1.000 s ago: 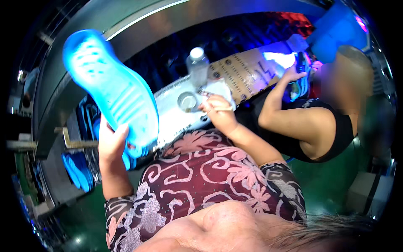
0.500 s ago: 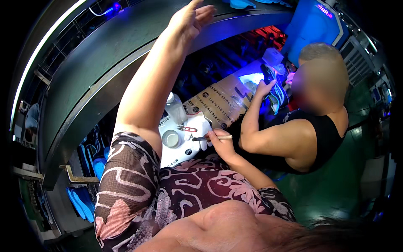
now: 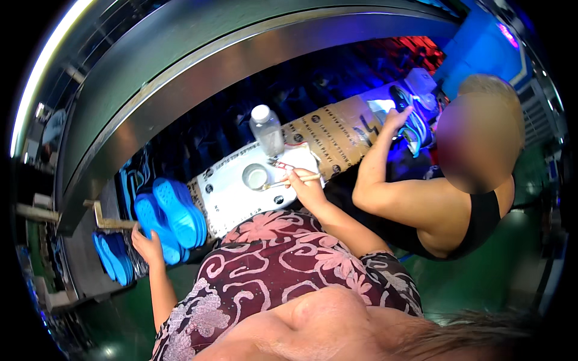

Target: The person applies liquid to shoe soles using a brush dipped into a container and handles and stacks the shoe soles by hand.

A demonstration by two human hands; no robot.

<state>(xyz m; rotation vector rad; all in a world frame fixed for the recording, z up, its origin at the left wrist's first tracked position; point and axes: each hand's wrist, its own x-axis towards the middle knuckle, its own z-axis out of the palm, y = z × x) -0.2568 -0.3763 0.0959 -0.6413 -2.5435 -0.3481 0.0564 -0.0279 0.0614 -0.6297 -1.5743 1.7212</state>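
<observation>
My left hand [image 3: 147, 245] is at the lower left with its fingers stretched out, against the near side of a stack of blue shoe soles [image 3: 158, 224]; whether it touches them I cannot tell. My right hand [image 3: 307, 186] is closed round a thin brush with a pale wooden handle [image 3: 311, 177]. The brush tip points left, at the rim of a small round cup [image 3: 255, 177]. Behind the cup lies a pair of red-handled thread snips [image 3: 283, 165]. A clear bottle with a white cap [image 3: 267, 131] stands at the far edge of the white sheet [image 3: 226, 201].
More blue soles [image 3: 179, 210] are stacked beside the sheet, others [image 3: 113, 257] farther left. A conveyor with a metal edge [image 3: 180, 63] curves across the back. At right, a co-worker [image 3: 415, 198] holds a blue shoe part [image 3: 412, 129] over brown cardboard [image 3: 340, 141].
My left hand has come down from over the conveyor to the blue soles at lower left. My right hand, still holding the brush, has shifted slightly, and the brush tip is now at the cup.
</observation>
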